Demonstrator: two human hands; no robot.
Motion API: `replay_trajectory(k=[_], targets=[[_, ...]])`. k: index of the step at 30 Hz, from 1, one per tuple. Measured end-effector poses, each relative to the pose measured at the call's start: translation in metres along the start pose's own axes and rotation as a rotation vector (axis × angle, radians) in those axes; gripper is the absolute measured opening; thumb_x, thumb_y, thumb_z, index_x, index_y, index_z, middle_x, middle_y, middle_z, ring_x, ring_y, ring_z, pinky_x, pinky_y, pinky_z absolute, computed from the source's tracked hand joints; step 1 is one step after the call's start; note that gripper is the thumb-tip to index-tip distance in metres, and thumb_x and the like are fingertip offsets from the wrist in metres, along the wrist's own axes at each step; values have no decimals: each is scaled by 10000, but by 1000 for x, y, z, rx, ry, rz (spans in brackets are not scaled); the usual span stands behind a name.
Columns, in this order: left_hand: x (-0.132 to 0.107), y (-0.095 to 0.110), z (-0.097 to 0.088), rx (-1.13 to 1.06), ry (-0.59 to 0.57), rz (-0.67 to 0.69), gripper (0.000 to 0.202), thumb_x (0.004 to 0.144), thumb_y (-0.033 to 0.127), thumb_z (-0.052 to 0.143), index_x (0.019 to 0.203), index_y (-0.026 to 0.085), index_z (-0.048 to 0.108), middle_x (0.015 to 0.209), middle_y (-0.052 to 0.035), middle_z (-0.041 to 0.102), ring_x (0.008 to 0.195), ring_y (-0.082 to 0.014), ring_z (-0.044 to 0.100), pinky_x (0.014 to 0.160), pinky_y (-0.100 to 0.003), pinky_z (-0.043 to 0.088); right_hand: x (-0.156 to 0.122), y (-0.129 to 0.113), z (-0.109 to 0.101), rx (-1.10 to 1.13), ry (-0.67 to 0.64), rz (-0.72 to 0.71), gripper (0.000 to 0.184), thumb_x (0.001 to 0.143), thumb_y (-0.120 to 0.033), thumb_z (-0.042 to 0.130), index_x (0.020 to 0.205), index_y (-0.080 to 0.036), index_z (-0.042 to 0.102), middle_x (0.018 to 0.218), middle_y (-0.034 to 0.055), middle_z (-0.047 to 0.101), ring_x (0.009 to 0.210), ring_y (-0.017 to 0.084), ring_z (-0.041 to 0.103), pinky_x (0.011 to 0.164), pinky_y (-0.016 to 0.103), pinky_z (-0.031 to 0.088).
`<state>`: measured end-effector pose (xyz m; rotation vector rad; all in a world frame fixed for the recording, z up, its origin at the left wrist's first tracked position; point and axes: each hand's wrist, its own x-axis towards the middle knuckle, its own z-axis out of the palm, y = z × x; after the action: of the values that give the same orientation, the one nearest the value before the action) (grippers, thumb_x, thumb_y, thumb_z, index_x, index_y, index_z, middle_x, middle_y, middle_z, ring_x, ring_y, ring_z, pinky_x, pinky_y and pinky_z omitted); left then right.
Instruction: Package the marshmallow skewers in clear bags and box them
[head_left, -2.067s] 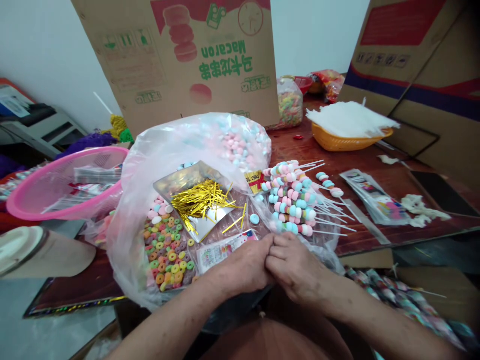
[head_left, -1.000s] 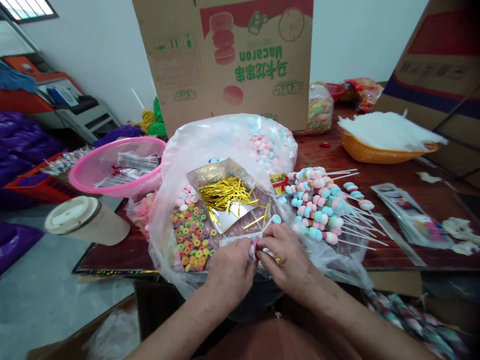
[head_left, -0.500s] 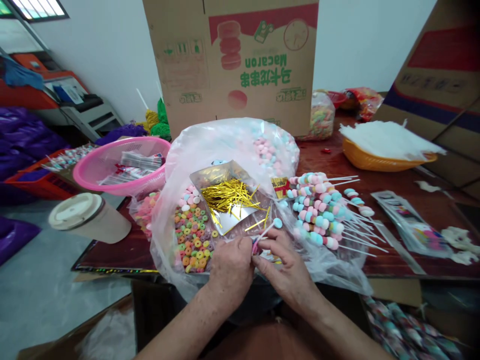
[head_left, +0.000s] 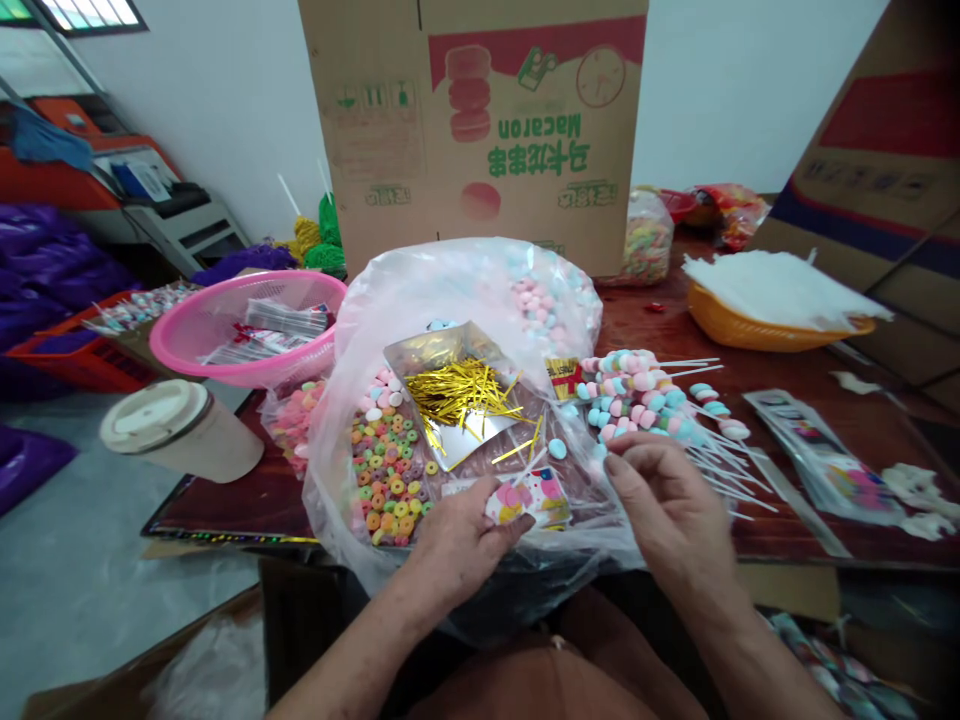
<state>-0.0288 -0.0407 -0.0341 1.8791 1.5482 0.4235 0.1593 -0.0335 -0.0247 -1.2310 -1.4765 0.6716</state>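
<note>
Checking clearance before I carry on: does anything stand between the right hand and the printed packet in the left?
Nothing visible does. Between the right hand and the printed packet in the left hand, only clear plastic shows, seemingly beneath. A blue candy lies just beyond the packet.

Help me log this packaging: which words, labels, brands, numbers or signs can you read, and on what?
"Macaron": middle box, upside down.
"马卡龙串串": same box, upside down.
Perhaps "TWIST TIE": yellow-red packet, small and blurred.
Signs: handling symbols, middle box.
Too small or blurred: other print on the middle box; right box; flat bags; printed bag in the left hand.
</note>
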Motion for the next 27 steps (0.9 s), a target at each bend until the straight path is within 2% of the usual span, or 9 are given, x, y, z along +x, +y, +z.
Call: replay_trajectory(k=[3,5,7,11,15,19,21,23,27], targets=[[0,3,2,-4,0,-17,167,836,325,473,899,202,566,778,-18,638,700,-179,570,603,-256,386,-5,10,17,141,-329,218,237,804,-368,574,961,-195,541,782,23,590,654,158,550,574,270,451],[0,4,1,15,-5,-5,129,823,278,471,826,186,560,729,-12,605,671,-169,542,601,-257,373,-8,14,30,123,-439,205,190,799,-355,573,877,-182,584,708,6,587,622,143,534,553,251,434],[-1,3,-3,-84,-80,40,147,831,303,470,837,178,547,715,2,570,654,-149,509,593,-247,373,-8,15,36,92,-450,154,203,825,-340,528,721,-176,589,642,-1,565,592,129,513,527,235,409],[-4,1,-14,-418,-304,66,318,911,413,329,991,175,526,782,7,564,672,-123,502,588,-219,402,-8,17,34,177,-507,206,264,878,-373,455,732,-181,562,535,-33,517,478,102,463,458,216,373],[-5,6,-9,-262,-182,96,347,933,323,274,806,177,562,790,-12,591,733,-140,526,687,-240,414,-14,16,38,282,-489,345,310,872,-444,458,706,-189,518,487,-40,508,453,107,475,447,217,393],[-4,5,7,-78,-95,101,268,914,290,316,830,184,548,814,-35,600,755,-163,532,733,-277,415,-13,9,41,460,-340,496,319,866,-462,450,699,-191,478,554,-16,559,429,115,509,398,232,414],[-3,0,11,-120,-84,67,296,927,321,285,841,183,532,783,-29,588,717,-158,520,686,-275,420,-7,3,35,354,-246,314,243,899,-381,416,801,-185,522,715,41,638,575,155,603,508,285,494],[-2,-4,12,-208,-73,32,328,936,357,255,846,182,517,755,-16,570,694,-151,505,661,-272,424,0,-2,26,89,-254,-88,175,895,-273,432,986,-184,553,966,103,657,899,225,620,772,409,500],[2,-3,3,-320,-126,111,272,921,308,294,835,177,517,802,-9,565,758,-142,502,737,-272,439,10,2,17,-452,-592,-818,325,858,-123,429,1162,-188,525,1182,111,588,1201,288,422,1036,595,194]])
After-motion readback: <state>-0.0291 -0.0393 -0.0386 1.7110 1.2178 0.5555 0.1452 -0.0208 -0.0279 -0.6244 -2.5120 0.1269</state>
